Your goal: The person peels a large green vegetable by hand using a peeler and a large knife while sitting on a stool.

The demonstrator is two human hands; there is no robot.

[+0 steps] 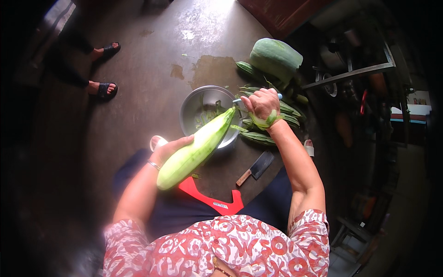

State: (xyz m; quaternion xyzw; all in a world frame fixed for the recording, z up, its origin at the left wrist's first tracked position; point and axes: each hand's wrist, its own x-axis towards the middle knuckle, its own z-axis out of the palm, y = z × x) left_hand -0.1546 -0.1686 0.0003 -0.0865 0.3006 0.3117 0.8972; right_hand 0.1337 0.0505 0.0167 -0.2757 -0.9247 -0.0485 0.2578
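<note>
A large pale green gourd (193, 149), its skin peeled away over most of the visible side, slants across the middle of the view. My left hand (169, 149) grips it from the left side. In my right fist (263, 104) is a peeler with a light blue handle (279, 97), close to the gourd's narrow far end. Strips of green peel (264, 122) cling around my right wrist. Below the gourd's far half stands a metal basin (187, 104), with peelings (207, 116) inside.
Ridged gourds (258, 137) lie right of the basin, with a big cut winter melon (275, 57) beyond. A cleaver (262, 165) rests on the floor before me, near a red plastic piece (207, 200). Another person's sandalled feet (104, 90) are at the left. A metal rack (349, 75) stands right.
</note>
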